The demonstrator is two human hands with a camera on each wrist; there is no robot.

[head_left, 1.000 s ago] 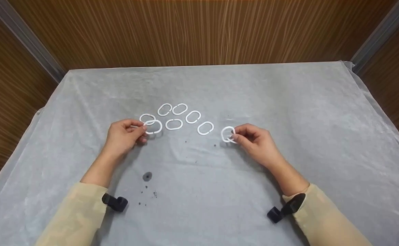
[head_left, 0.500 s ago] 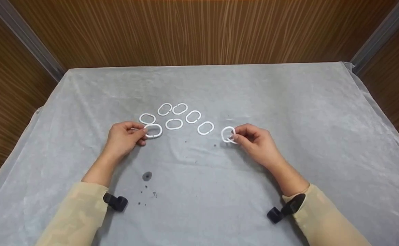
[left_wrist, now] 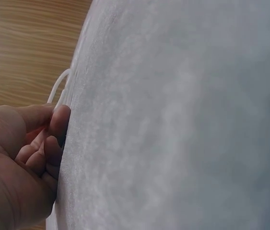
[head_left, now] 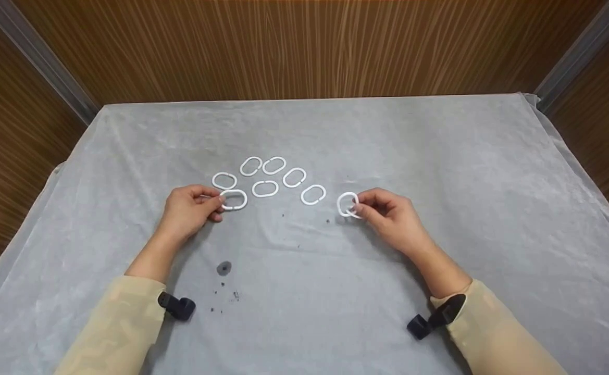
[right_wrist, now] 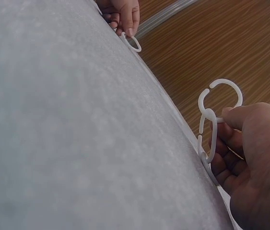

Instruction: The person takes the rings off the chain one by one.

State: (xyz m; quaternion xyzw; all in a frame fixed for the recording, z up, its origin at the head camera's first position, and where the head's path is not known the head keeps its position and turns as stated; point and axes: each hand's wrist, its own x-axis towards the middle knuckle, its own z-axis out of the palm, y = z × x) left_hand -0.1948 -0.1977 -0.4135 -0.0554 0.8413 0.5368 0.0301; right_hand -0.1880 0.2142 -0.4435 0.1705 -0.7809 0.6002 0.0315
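Note:
My left hand (head_left: 189, 209) pinches a white oval split ring, like a shower curtain ring (head_left: 246, 200), between thumb and fingers, low over the cloth. In the left wrist view only part of this ring (left_wrist: 54, 87) shows past the fingertips. On the right, my right hand (head_left: 394, 219) pinches another white split ring (right_wrist: 241, 94) by its edge. A second ring (right_wrist: 214, 136) hangs linked through it, with a further link (right_wrist: 207, 168) below at the cloth. Between the hands, several loose rings lie flat, among them one (head_left: 302, 198) nearest the right hand.
Grey cloth (head_left: 314, 291) covers the table, with small dark specks and a round dark spot (head_left: 224, 269) in front of the left hand. Wood-grain panels (head_left: 304, 52) stand behind and at both sides. Each sleeve cuff carries a small black device (head_left: 181, 309).
Over the second, my left hand's ring has tipped down toward the cloth and no longer overlaps the loose ring behind it. My right hand and its rings have stayed in place.

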